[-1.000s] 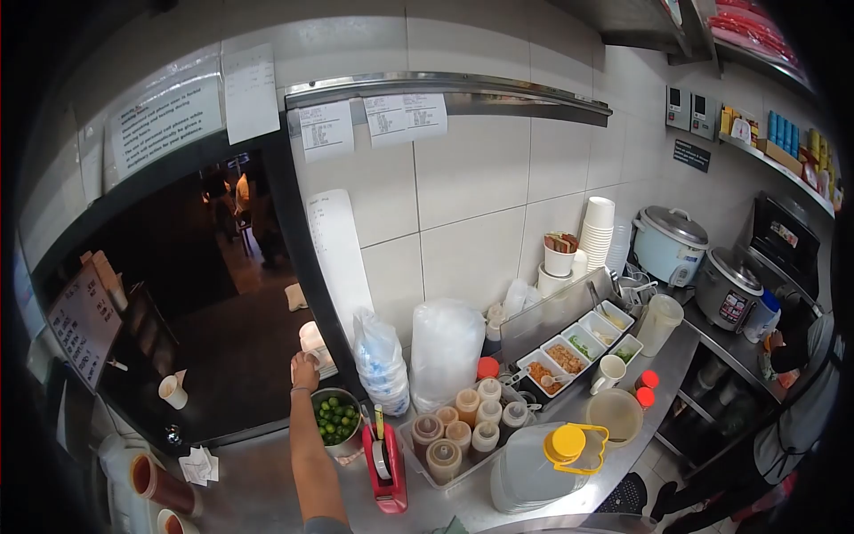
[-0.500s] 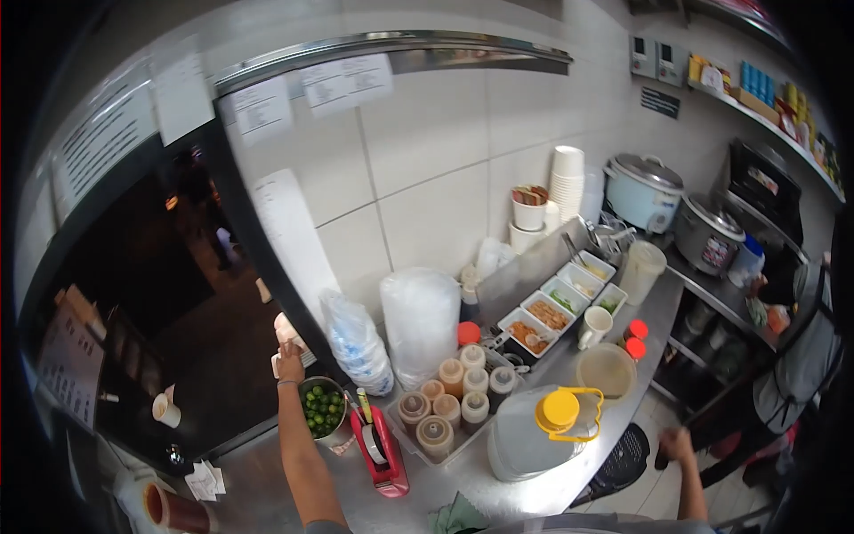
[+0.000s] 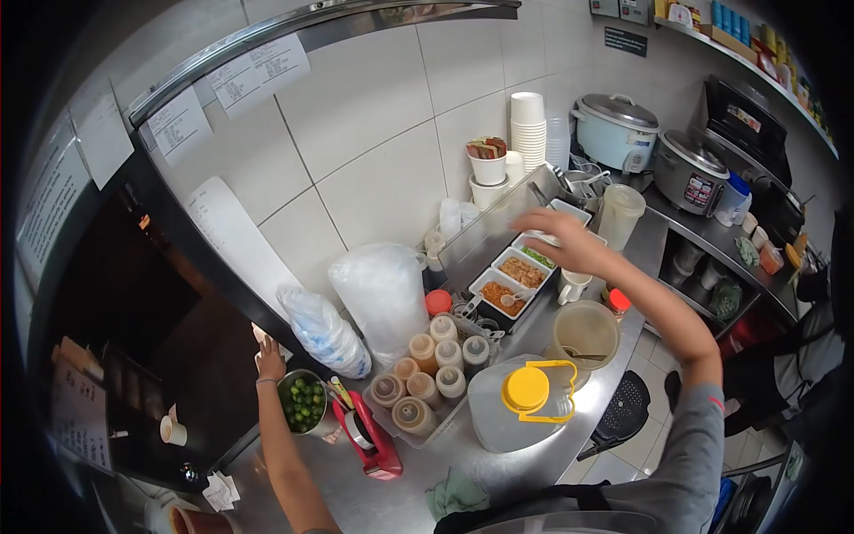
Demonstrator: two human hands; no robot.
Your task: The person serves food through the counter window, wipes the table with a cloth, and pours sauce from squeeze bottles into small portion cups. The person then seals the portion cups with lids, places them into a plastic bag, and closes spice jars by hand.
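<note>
My left hand (image 3: pixel 270 363) reaches to the dark frame of the opening, fingers stretched upward by a small pale thing I cannot make out. Just right of its wrist stands a metal pot (image 3: pixel 283 378) of small green limes (image 3: pixel 304 402). My right hand (image 3: pixel 562 242) hangs above the row of white condiment tubs, fingers stretched to the left, with nothing visible in them. Below it are tubs of chopped greens (image 3: pixel 539 257), a brown crumbly topping (image 3: pixel 521 272) and an orange topping with a spoon (image 3: pixel 498 297). The hand hides part of the farther tubs.
Squeeze bottles (image 3: pixel 423 386) fill a clear bin beside a red tape dispenser (image 3: pixel 374 445). A large jug with a yellow cap (image 3: pixel 525 390) stands near the counter edge. Rice cookers (image 3: pixel 616 132) sit at the back. A person (image 3: pixel 805 356) stands at far right.
My right hand has risen from beside the counter at lower right to above the condiment tubs. My left hand stays by the opening, its fingers apart from the white items seen there earlier. The view has shifted.
</note>
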